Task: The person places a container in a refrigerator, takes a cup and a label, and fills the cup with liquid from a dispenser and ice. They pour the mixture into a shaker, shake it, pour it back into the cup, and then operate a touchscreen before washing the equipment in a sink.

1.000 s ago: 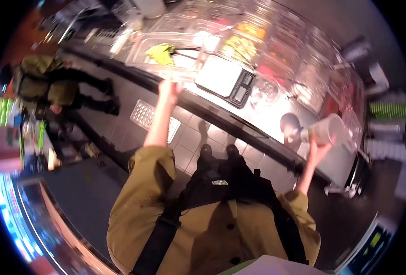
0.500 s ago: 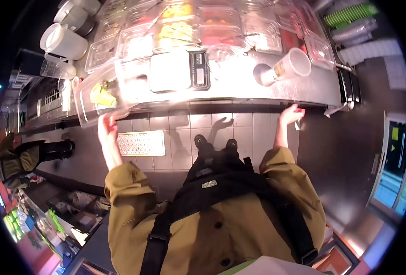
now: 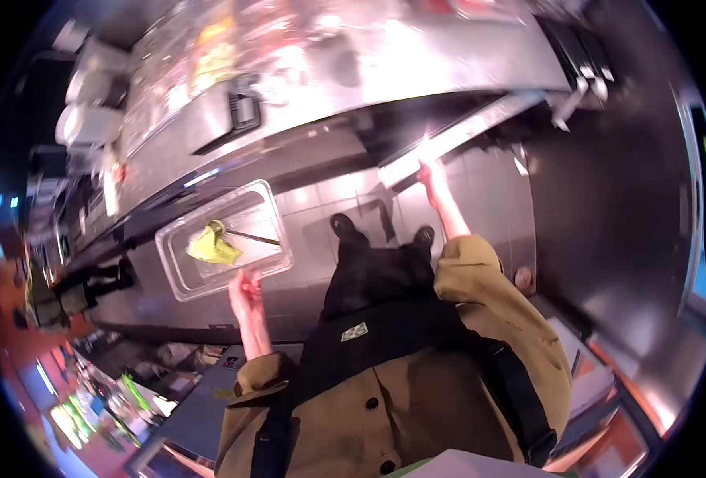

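My left hand (image 3: pixel 247 293) grips the near rim of a clear plastic food container (image 3: pixel 173 269), held over the floor in front of the counter. Inside the container lie a crumpled yellow-green piece (image 3: pixel 216 245), whose kind I cannot make out, and a dark-handled utensil (image 3: pixel 253 237). My right hand (image 3: pixel 433 174) is closed on the top edge of a pale-edged door (image 3: pixel 464 137) under the counter. The door stands swung out at an angle, with a dark gap behind it.
On the steel counter (image 3: pixel 425 60) stand a digital scale (image 3: pixel 244 110) and several blurred clear containers of food. White tubs (image 3: pixel 90 125) are at the far left. Dark folders or boards (image 3: pixel 576 56) hang at the counter's right end. Another person (image 3: pixel 66 295) stands at the left.
My left hand has lifted the container off the counter's edge and brought it towards me. My right hand has moved left onto the door, which has swung open. The view has turned.
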Available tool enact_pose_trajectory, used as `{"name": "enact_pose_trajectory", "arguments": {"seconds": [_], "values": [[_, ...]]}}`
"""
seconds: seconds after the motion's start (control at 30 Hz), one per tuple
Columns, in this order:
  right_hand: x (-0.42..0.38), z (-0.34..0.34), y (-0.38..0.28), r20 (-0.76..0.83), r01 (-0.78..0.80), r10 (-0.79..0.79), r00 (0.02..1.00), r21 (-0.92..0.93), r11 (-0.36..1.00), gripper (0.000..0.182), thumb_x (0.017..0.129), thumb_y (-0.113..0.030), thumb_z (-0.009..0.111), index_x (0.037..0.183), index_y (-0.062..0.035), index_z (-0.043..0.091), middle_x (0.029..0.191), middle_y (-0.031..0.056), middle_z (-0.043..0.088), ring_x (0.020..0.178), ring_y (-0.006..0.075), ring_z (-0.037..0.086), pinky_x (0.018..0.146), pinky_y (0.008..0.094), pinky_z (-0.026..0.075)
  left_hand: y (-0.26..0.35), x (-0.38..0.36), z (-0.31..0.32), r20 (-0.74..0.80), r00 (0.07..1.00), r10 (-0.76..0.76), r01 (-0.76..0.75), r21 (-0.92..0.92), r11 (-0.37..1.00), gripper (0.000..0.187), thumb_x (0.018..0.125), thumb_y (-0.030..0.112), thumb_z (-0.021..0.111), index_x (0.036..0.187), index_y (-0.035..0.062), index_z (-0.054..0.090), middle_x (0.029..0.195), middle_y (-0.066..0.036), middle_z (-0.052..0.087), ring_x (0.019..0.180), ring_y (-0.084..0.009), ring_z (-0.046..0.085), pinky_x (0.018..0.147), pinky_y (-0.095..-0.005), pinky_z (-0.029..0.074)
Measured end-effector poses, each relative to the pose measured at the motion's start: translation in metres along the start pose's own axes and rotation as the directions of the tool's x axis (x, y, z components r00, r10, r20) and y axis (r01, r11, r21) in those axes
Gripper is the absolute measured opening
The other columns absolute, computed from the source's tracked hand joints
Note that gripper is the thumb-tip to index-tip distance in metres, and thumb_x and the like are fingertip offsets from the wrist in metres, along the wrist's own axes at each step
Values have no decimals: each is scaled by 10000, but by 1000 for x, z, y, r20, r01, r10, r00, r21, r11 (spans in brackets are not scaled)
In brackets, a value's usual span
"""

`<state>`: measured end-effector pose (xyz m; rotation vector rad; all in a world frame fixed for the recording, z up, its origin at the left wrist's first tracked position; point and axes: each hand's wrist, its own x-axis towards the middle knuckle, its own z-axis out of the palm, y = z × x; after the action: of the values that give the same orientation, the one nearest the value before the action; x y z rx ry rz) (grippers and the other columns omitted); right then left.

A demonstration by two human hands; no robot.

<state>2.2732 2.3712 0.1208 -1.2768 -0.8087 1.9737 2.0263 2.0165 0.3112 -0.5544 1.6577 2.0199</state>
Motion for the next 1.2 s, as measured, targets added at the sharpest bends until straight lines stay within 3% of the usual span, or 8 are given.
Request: {"name": "enact_pose_trajectory", "arguments": {"seconds": [0.17, 0.2, 0.27, 0.37, 0.6, 0.8, 0.97, 1.2], "values": [[-151, -144, -56, -152, 90, -249, 956, -659, 747, 555, 773, -425, 608, 1087, 21, 500, 919, 115, 584, 842, 190, 546, 782, 322, 422, -141, -47, 49, -8, 932, -363, 355, 234, 905, 170, 770, 55, 606, 732, 97, 446, 642, 6, 495, 599, -172, 576, 648, -320, 554], [-167, -168, -66, -498, -295, -92, 862, -642, 708, 514, 769, -441, 598, 1049, -25, 487, 1007, 161, 579, 950, 228, 552, 806, 347, 425, -169, -50, 62, 95, 896, -433, 394, 277, 876, 161, 770, 57, 607, 754, 97, 452, 652, 0, 497, 621, -183, 585, 649, -320, 550], [-184, -212, -91, -636, -326, -321, 701, -687, 650, 560, 729, -472, 621, 1063, -49, 468, 987, 156, 577, 927, 269, 557, 799, 356, 428, -225, -56, 89, 260, 801, -540, 432, 374, 821, 146, 772, 62, 606, 790, 93, 464, 684, -19, 517, 668, -206, 599, 656, -321, 540], [-181, -295, -115, -536, -417, -548, 642, -844, 337, 583, 726, -437, 622, 1153, -75, 457, 938, 153, 600, 861, 298, 592, 760, 377, 456, -320, -51, 149, 327, 660, -676, 507, 469, 723, 131, 780, 71, 601, 823, 81, 477, 759, -59, 569, 698, -227, 604, 673, -334, 525], [-166, -406, -152, -371, -170, -579, 726, -913, 372, 526, 749, -71, 584, 1244, -76, 408, 1157, 92, 494, 1049, 199, 477, 917, 306, 361, -576, 82, 254, 612, 367, -700, 493, 510, 704, 106, 792, 69, 561, 866, 40, 491, 752, -65, 559, 749, -203, 580, 699, -300, 502], [-176, -432, -146, -358, -160, -618, 700, -922, 352, 614, 748, -224, 538, 1283, 3, 339, 1249, 122, 411, 1155, 214, 387, 996, 316, 256, -660, 183, 377, 503, 482, -717, 349, 640, 684, 94, 780, 117, 541, 733, 48, 498, 648, -93, 560, 465, -131, 493, 376, -218, 393], [-182, -409, -148, -407, -309, -585, 701, -913, 265, 823, 754, -523, 524, 1304, 38, 280, 1335, 154, 324, 1234, 245, 316, 1026, 346, 211, -693, 258, 423, 604, 552, -575, 343, 464, 816, 95, 793, 31, 563, 745, 107, 532, 664, -17, 540, 504, -105, 478, 566, -229, 480], [-193, -341, -119, -542, -371, -492, 681, -835, 406, 610, 783, -304, 552, 1286, -22, 354, 1269, 145, 403, 1188, 259, 368, 985, 341, 274, -624, 198, 403, 503, 712, -490, 233, 490, 840, 92, 861, 174, 465, 869, 98, 518, 718, 1, 510, 650, -120, 508, 611, -243, 447]]}}
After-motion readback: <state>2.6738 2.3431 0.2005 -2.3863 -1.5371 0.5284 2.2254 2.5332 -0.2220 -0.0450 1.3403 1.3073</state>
